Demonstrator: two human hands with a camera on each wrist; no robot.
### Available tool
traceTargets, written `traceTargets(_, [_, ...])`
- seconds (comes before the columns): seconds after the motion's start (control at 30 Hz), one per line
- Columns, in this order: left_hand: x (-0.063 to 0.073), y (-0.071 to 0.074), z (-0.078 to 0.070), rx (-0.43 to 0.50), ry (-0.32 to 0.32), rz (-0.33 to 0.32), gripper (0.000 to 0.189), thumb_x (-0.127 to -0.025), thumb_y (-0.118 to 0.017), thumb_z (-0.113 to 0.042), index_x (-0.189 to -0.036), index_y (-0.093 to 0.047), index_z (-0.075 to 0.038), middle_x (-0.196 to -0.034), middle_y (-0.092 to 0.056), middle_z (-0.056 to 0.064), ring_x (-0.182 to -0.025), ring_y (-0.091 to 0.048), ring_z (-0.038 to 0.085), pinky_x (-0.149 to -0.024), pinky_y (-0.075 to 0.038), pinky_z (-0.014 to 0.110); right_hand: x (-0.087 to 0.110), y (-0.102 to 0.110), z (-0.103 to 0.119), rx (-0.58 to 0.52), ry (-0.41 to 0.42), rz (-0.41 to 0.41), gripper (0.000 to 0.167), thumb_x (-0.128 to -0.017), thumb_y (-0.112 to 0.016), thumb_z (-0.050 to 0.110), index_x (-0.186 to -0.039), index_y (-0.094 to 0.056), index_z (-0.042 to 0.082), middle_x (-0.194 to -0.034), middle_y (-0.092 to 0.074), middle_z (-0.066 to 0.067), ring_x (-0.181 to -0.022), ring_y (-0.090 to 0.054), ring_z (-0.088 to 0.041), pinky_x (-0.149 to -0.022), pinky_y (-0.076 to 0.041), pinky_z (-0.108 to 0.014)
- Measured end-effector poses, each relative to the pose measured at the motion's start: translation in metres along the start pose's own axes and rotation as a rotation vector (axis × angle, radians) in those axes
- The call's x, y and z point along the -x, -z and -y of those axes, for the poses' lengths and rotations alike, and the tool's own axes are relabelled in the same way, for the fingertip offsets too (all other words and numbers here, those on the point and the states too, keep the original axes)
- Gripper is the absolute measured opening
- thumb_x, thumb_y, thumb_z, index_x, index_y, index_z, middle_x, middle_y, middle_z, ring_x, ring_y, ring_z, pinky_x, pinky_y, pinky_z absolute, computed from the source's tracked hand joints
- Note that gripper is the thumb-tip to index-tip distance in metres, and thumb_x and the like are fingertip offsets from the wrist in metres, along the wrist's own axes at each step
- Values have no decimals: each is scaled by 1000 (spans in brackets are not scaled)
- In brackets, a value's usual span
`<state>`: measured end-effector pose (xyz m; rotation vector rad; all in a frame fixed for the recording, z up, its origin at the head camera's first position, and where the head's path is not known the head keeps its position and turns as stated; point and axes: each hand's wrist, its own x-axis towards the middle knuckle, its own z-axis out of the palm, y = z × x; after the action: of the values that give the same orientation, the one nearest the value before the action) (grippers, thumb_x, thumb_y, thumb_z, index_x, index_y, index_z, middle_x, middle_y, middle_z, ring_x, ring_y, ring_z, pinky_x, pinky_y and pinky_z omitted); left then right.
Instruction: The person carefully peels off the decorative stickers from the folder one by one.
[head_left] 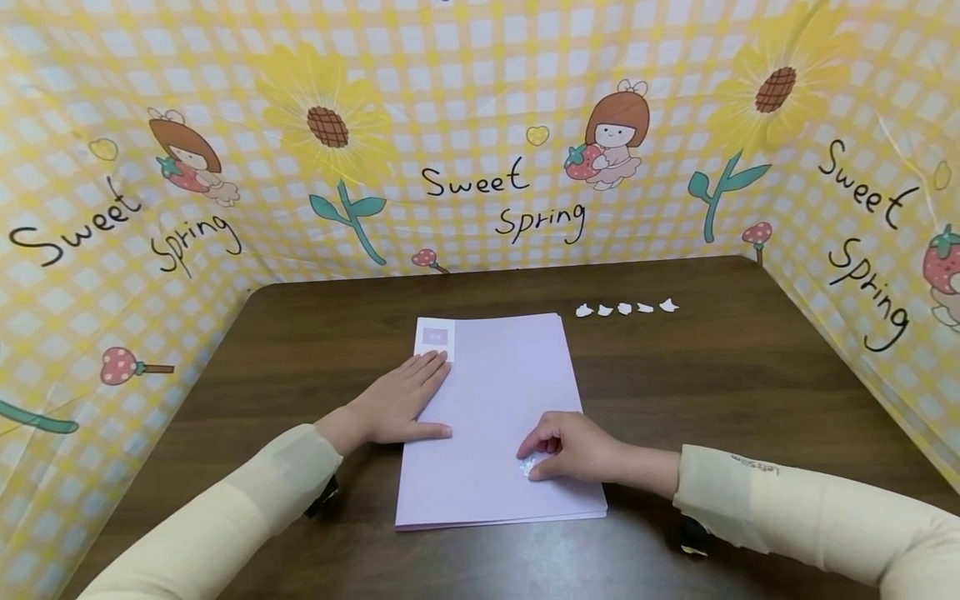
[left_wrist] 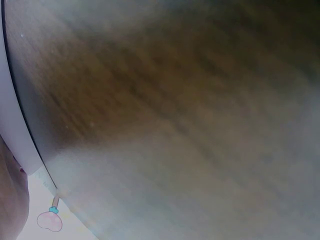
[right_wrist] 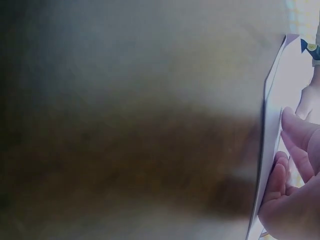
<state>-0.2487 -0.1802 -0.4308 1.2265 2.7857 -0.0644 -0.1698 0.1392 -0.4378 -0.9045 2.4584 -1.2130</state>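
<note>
A lilac stack of paper sheets (head_left: 510,375) lies on the table. My left hand (head_left: 408,396) rests flat on its left side, fingers spread, the fingertips touching a white label (head_left: 435,335) with a purple square at the upper left corner. Low on the right part of the sheet, my right hand (head_left: 573,450) pinches a small whitish patterned piece (head_left: 527,467) between thumb and forefinger, against the paper. In the right wrist view, that hand (right_wrist: 295,195) appears at the right edge with curled fingers; the piece cannot be made out there.
Several small white scraps (head_left: 625,308) lie in a row on the dark wooden table (head_left: 712,375), beyond the stack's upper right corner. A yellow checked cloth (head_left: 465,100) with printed flowers and words stands around the back and sides.
</note>
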Motion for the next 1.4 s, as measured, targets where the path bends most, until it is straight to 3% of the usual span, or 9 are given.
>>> traceTargets(0.4, [0,-2,1,-13,2,-9,105,-86,-32,-80,-154,-17,-2,-161,-9,14,-148,-3,26,-117,-6,39,0,-1,0,71,28,-10,15,-74,-85,12,-85,-76,17,-74,-53,9,-72,-49,-6,-66,-44,-22])
traceTargets(1.4, [-1,0,0,-30,-22,-11,105,-87,-30,-79,-153,-19,2,-160,-12,18,-147,-5,28,-117,-7,40,1,-3,6,63,3,-19,14,-74,-84,7,-80,-75,15,-74,-55,7,-73,-49,-8,-67,-44,-23])
